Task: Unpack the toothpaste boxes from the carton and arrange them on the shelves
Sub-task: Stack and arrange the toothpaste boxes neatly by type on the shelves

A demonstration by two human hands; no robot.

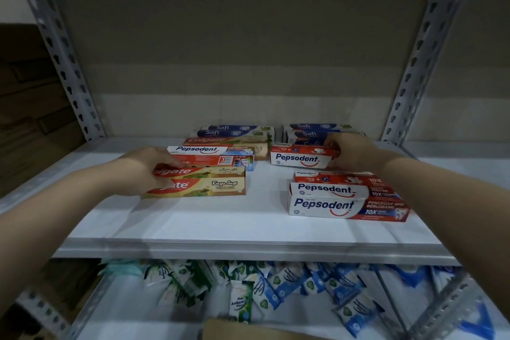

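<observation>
Progress: many boxes already on white metal shelf (248,223) | left hand (150,167) grips red-and-tan Colgate cardboard box (204,184) | right hand (350,153) grips red-and-white Pepsodent cardboard box (300,158) | brown carton (234,330) below, contents unseen.

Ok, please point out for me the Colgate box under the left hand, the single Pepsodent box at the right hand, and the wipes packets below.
Colgate box (212,186): head view, front face.
Pepsodent box (299,160): head view, white front.
Wipes packets (238,302): head view, upright green packet.
</observation>
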